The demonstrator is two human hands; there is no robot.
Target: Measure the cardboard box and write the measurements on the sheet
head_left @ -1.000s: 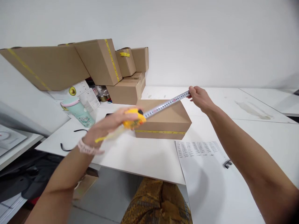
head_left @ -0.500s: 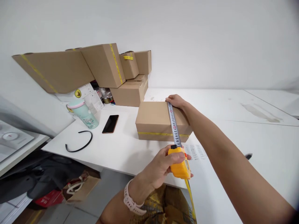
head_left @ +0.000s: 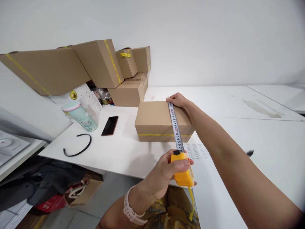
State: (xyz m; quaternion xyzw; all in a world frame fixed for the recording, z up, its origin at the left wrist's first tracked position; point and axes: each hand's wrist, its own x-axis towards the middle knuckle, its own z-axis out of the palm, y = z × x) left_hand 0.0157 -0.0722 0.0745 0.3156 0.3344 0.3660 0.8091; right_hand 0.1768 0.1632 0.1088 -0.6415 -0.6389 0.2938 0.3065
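A small cardboard box with a yellow tape band lies on the white table. My left hand is closed around the yellow case of a tape measure held near the table's front edge. Its blade runs across the box top, front to back. My right hand presses the blade's end against the box's far top edge, fingers pinched on it. A printed sheet of paper lies under the blade just in front of the box.
Several larger cardboard boxes are stacked at the back left. A mint cup, a black phone and a black curved band lie left of the box. A dark pen lies at the right. Bags sit on the floor, left.
The tape was held slanted in the air over the box a second ago. Now my left hand has swung the case toward me and the blade lies front-to-back across the box top.
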